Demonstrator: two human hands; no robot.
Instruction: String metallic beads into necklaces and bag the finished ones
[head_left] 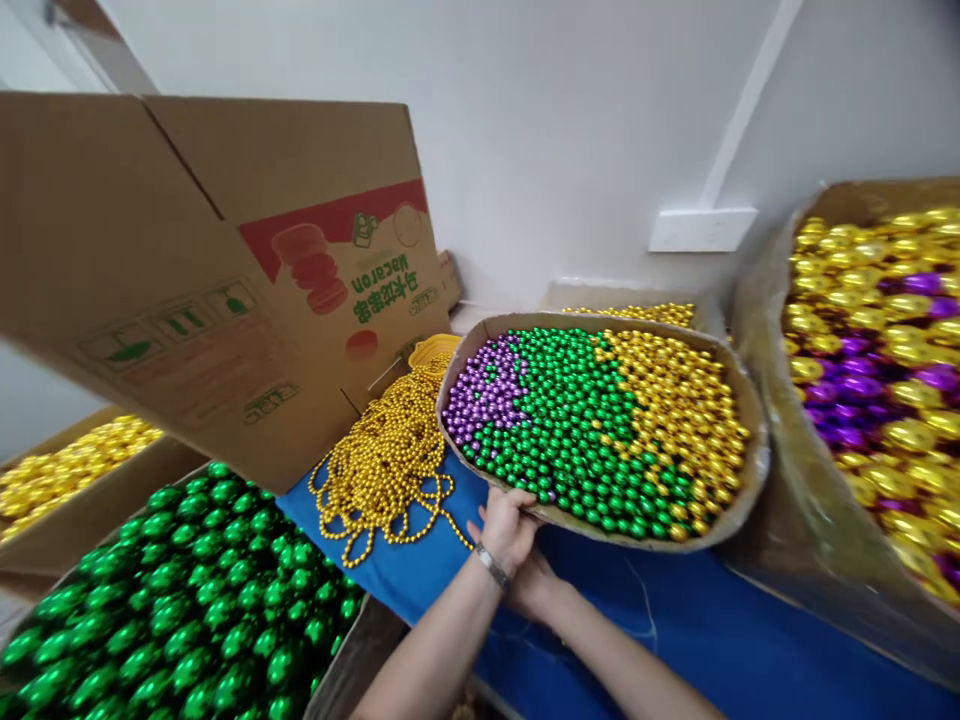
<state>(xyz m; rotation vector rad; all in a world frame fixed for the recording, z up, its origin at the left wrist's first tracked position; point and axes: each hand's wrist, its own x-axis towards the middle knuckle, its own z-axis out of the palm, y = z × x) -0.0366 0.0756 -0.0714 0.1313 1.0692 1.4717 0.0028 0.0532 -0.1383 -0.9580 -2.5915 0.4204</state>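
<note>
A shallow cardboard tray (739, 400) holds purple, green and gold beads in three patches. It rests tilted over a blue cloth (675, 620). My left hand (506, 525) grips the tray's near rim, thumb on top among the green beads. My right hand (534, 585) sits just under the left wrist, below the tray's edge; its fingers are hidden. A heap of gold bead strings (386, 465) lies on the cloth just left of the tray.
A box of large green balls (195, 600) stands at the near left. A box of gold balls (60, 475) sits behind it. An open cardboard box flap (187, 270) overhangs the left. A box of gold and purple balls (877, 350) fills the right.
</note>
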